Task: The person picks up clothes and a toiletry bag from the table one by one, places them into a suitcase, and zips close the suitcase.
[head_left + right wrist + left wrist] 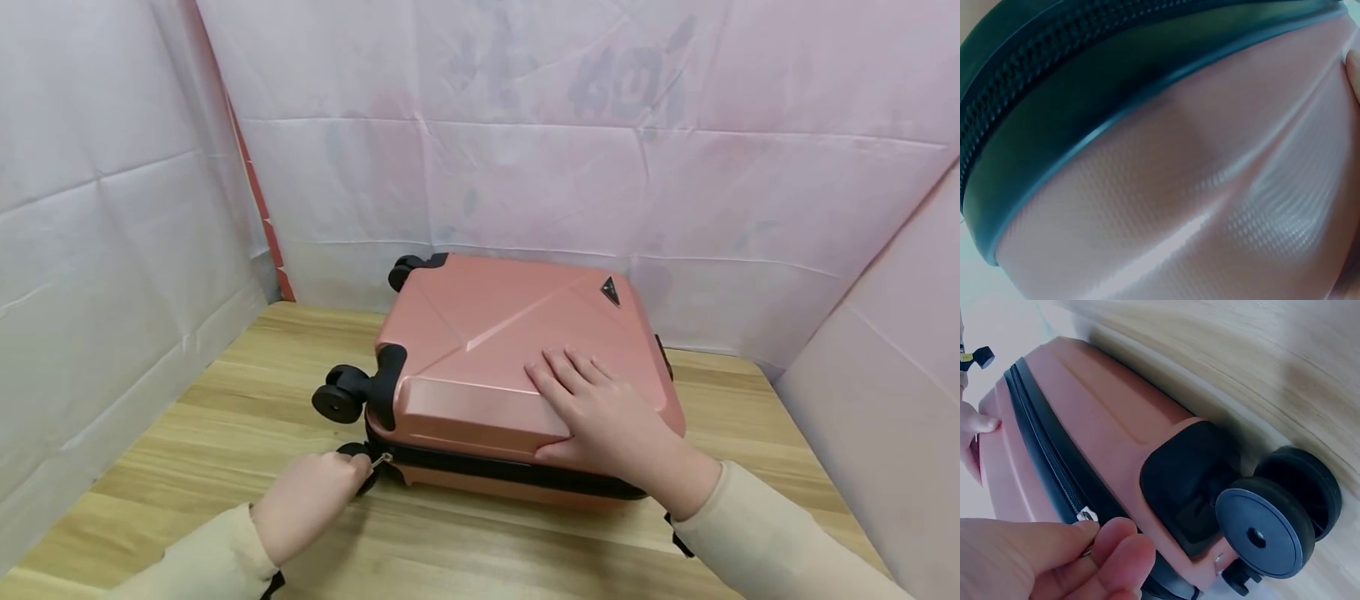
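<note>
A pink hard-shell suitcase (480, 333) lies flat on the wooden table, its wheels toward the left. Along its near side runs a black zipper band (517, 472), seen close up in the right wrist view with its teeth meshed. My left hand (315, 500) pinches the metal zipper pull (1087, 514) between thumb and forefinger, at the near left corner beside a black wheel (1266, 528). On the near right part of the top shell my right hand (600, 412) rests with fingers spread and thumb down over the edge.
The wooden table (187, 467) extends around the suitcase. White and pinkish cloth walls (525, 183) enclose its back and sides. Another black double wheel (341, 396) sticks out at the left, and a black handle (663, 357) shows on the right side.
</note>
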